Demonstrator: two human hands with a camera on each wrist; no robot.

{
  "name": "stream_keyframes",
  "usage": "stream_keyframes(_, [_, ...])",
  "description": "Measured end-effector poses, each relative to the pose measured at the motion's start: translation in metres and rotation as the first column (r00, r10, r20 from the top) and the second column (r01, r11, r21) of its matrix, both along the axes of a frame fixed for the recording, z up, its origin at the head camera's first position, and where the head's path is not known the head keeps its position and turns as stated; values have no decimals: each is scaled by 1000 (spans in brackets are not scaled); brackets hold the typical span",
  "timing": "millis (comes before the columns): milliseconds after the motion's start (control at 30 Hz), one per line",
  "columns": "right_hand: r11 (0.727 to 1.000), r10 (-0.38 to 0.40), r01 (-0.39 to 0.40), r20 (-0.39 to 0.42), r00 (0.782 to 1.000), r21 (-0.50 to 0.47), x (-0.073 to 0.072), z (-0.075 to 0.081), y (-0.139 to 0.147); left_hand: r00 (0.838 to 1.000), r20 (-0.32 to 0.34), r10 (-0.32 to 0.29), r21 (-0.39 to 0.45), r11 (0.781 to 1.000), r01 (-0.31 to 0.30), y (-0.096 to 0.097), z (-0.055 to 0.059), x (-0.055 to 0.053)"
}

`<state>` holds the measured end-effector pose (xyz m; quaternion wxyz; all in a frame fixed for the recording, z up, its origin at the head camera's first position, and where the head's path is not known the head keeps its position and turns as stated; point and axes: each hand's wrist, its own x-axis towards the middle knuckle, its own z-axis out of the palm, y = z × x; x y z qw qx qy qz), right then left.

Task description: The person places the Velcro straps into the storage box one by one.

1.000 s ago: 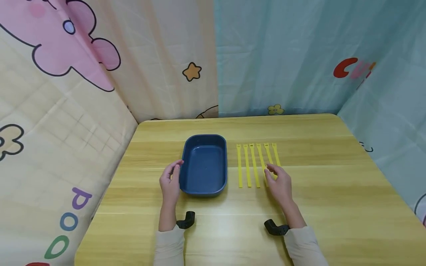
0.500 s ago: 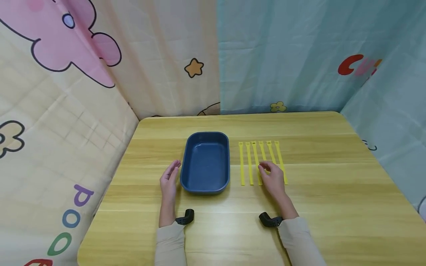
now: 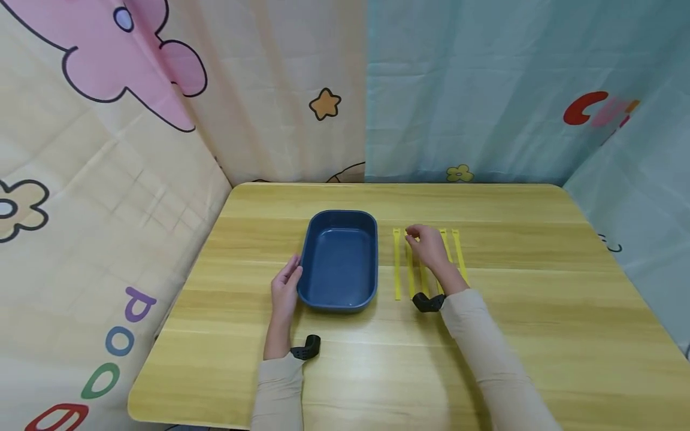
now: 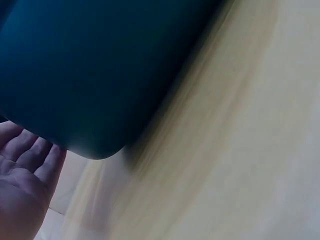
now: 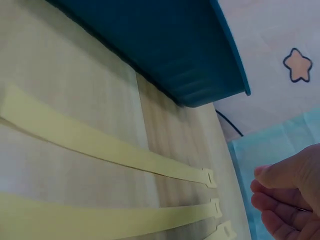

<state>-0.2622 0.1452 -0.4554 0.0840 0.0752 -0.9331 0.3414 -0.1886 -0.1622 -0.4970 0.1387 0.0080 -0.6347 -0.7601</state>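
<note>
A dark blue rectangular container (image 3: 337,308) stands on the wooden table. My left hand (image 3: 286,291) is at its left side, and in the left wrist view the fingers (image 4: 46,162) lie against the container's wall. Right of the container, several flat yellow cable straps (image 3: 397,266) lie side by side, each with a slotted head. Over the far ends of the middle straps hovers my right hand (image 3: 432,250), hiding parts of them. The right wrist view shows that hand loosely curled, its thumb (image 5: 280,172) near the fingers, nothing held, just beyond the slotted heads.
The wooden table (image 3: 539,263) reaches back to printed curtains (image 3: 280,90) that close off the rear and both sides. A black wrist camera mount (image 3: 307,347) sits on the left wrist, and another mount (image 3: 428,302) on the right.
My right hand has moved left and away from me, from the straps' lower middle to their far ends. My left hand has come in against the container. The head view has shifted slightly.
</note>
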Motion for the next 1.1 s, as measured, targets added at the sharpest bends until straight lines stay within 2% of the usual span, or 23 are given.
stream_keyframes(100, [997, 34, -39, 81, 996, 61, -17, 4, -3, 1000, 13, -10, -23, 1000, 10, -1, -3, -2])
stream_keyframes(300, [984, 84, -112, 189, 978, 140, -43, 9, -11, 988, 154, 13, -56, 998, -4, 1, 19, 6])
stream_keyframes(367, [980, 106, -138, 208, 972, 146, -47, 10, -14, 985, 170, 15, -56, 998, -6, 1, 20, 7])
stream_keyframes(533, [966, 144, -185, 218, 965, 183, -55, 7, -17, 987, 154, 43, -61, 998, -34, 2, 15, 6])
stream_keyframes(700, [946, 143, -204, 240, 960, 252, -60, 2, -16, 990, 131, 49, -71, 997, -40, 4, 13, 5])
stream_keyframes(867, [935, 154, -222, 246, 957, 278, -62, 1, -15, 989, 127, 74, -83, 995, -63, 5, 10, 5])
stream_keyframes(1100, [961, 118, -173, 246, 962, 217, -62, -2, -17, 987, 138, 81, -44, 996, -75, 4, 12, 5])
